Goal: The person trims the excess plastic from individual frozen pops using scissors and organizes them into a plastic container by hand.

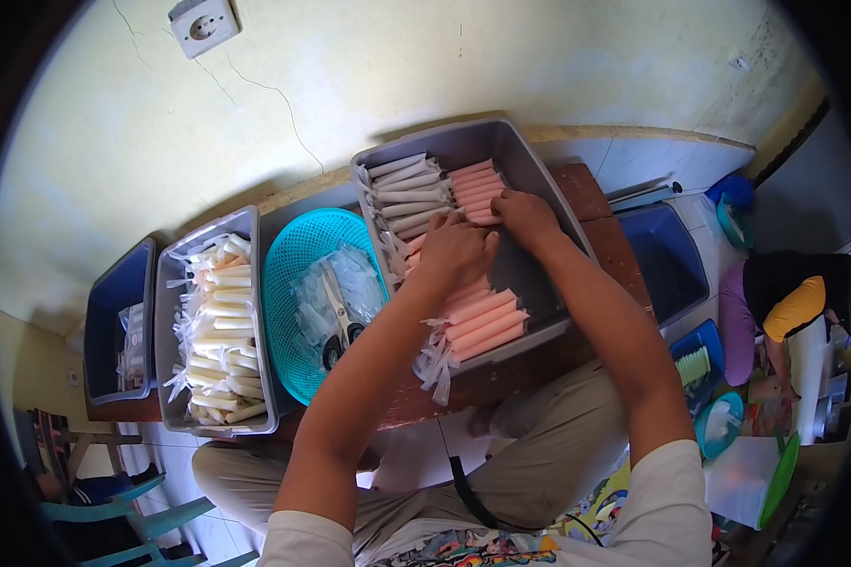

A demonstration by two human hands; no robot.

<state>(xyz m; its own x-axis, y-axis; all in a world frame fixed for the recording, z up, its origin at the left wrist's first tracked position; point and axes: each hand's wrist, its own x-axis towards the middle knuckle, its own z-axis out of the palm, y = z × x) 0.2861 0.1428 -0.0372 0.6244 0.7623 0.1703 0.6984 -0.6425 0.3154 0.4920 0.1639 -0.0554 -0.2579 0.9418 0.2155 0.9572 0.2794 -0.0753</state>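
Both hands work inside a grey bin (555, 324) on the table. Slim plastic tubes tied at one end, like ice pops, lie there in rows: white ice pops (411, 194) at the back left, pink ice pops (485, 326) at the front and back right. My left hand (456, 253) is closed over pink ice pops mid-bin, its palm hiding most of what it grips. To its right, my right hand (528, 219) has its fingers curled against the free ends of the back pink row, closed on a pink ice pop there.
Left of the bin stands a turquoise basket (284, 274) holding clear plastic scraps and scissors (336, 307). Beyond it are a grey bin of pale yellow ice pops (225, 326) and a dark bin (99, 331). At right, a person (775, 302) bends near tubs on the floor.
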